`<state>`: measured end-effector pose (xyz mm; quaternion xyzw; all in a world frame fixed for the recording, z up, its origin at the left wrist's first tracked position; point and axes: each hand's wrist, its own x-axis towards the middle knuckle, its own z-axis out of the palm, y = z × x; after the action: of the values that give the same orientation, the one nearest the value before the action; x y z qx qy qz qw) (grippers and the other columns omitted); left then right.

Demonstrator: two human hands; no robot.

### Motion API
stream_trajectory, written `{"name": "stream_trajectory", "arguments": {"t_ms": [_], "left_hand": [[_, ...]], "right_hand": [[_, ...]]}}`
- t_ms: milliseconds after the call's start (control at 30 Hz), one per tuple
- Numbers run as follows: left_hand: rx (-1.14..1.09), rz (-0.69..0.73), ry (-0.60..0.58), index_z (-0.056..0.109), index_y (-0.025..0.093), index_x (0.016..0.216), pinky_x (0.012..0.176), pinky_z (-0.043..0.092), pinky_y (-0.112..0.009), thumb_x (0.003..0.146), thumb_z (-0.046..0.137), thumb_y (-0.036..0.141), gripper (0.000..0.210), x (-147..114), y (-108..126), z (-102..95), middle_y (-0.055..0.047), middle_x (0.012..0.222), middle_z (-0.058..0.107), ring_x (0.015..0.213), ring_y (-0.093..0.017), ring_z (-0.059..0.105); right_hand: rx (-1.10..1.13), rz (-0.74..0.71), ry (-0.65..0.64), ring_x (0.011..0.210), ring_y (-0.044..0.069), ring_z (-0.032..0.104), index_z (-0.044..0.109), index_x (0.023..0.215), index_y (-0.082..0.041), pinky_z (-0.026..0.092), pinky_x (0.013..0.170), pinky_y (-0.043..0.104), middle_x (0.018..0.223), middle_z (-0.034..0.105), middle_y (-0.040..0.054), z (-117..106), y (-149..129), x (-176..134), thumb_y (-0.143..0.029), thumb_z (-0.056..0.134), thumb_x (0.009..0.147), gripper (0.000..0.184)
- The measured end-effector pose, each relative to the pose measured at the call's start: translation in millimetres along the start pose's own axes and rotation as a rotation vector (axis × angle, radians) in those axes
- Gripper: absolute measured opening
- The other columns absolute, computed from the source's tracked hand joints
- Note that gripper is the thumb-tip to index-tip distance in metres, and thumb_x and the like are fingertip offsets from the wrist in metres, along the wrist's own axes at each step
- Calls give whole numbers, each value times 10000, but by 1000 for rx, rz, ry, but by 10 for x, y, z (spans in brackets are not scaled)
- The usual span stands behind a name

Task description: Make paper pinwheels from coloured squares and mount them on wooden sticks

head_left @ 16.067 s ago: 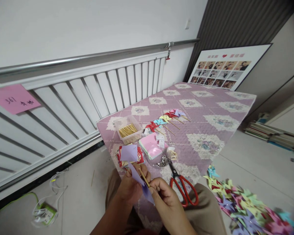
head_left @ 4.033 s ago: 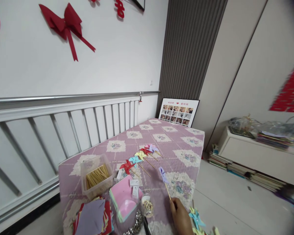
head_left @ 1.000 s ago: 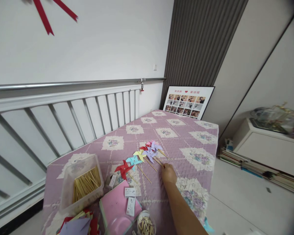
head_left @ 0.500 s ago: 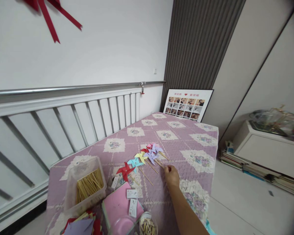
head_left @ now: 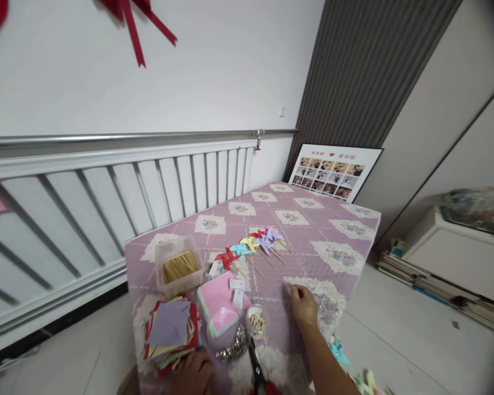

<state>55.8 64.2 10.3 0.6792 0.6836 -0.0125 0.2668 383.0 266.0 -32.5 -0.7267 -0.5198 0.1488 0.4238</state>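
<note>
My right hand (head_left: 304,306) is over the tablecloth, nearer to me than the row of paper pinwheels. Its fingers are curled together, and nothing shows in them. The pinwheels lie on thin sticks: a red pinwheel (head_left: 226,258), a light blue pinwheel (head_left: 241,250), a yellow pinwheel (head_left: 250,243) and several purple, red and pink ones. At the bottom edge my left hand (head_left: 194,373) is by the near side of a stack of coloured paper squares (head_left: 170,325). It is dark and blurred, so its fingers cannot be made out.
A clear plastic box (head_left: 164,249) holds wooden sticks (head_left: 181,267). Pink paper (head_left: 220,291) bears two small white boxes (head_left: 237,293). Nearby are a tub of small pale pieces (head_left: 256,323), shiny metal pieces (head_left: 235,348) and scissors (head_left: 257,366). More pinwheels (head_left: 338,351) sit low on the right.
My right hand has left the pinwheel sticks and drawn back towards me. My left hand has come into view by the paper stack. The view has shifted, showing more of the table's near side.
</note>
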Motion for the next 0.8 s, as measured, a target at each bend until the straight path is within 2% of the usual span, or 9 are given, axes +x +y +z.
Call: {"name": "stream_trajectory", "arguments": {"t_ms": [133,233,367,433,500,600,633,700,800], "left_hand": [[-6,120,255,654,267,974,979,375,-347,845,437,158,275,-108,-74,100,-15,1179,610,1121,-209,501],[-42,186,303,636,232,933,937,364,-336,845,449,155,220,-170,-117,137,-23,1101,615,1066,-203,497],[-74,231,374,620,224,935,940,343,-355,837,477,146,190,-196,-177,151,-36,1097,601,1071,-218,482],[-70,255,389,617,223,943,944,341,-361,839,490,160,176,-198,-206,161,-42,1095,599,1072,-223,482],[-64,265,400,618,224,947,936,347,-364,836,499,165,173,-195,-231,174,-44,1093,600,1067,-223,484],[-72,289,415,624,219,953,916,366,-374,826,513,169,176,-186,-261,193,-52,1091,604,1058,-230,490],[-80,301,423,626,215,956,913,372,-379,823,518,172,177,-184,-270,198,-57,1090,605,1058,-235,491],[-97,318,442,631,203,954,916,379,-389,819,523,174,175,-184,-288,207,-70,1087,608,1061,-245,494],[-119,317,462,634,186,951,922,392,-384,831,495,153,186,-210,-324,224,-85,1064,617,1041,-240,509]], "right_hand": [[21,11,-57,807,276,638,669,784,-144,475,759,352,838,718,153,-135,-81,-447,-420,468,723,347],[45,25,-85,790,280,646,686,807,-148,482,733,357,845,731,142,-228,-186,-776,-460,499,695,380],[91,19,-119,713,261,655,694,778,-163,495,677,345,744,735,90,-329,-364,-1118,-502,532,667,392],[109,2,-115,716,260,655,693,769,-169,499,691,353,717,728,76,-358,-481,-1251,-499,546,659,378],[116,-22,-79,797,286,652,692,817,-163,494,766,401,783,731,96,-365,-633,-1397,-494,548,663,393],[131,-102,-27,1023,346,593,672,961,-143,405,945,509,1022,699,165,-305,-921,-1719,-490,522,712,453],[148,-151,-45,1067,343,576,664,992,-141,384,982,509,1074,683,173,-259,-1023,-1861,-484,523,737,450],[199,-250,-130,1058,296,598,649,1030,-155,420,980,448,1089,682,152,-130,-1207,-2185,-452,509,806,397],[254,-336,-250,942,247,654,645,999,-173,510,865,374,988,710,117,100,-1366,-2670,-389,477,871,303]]}}
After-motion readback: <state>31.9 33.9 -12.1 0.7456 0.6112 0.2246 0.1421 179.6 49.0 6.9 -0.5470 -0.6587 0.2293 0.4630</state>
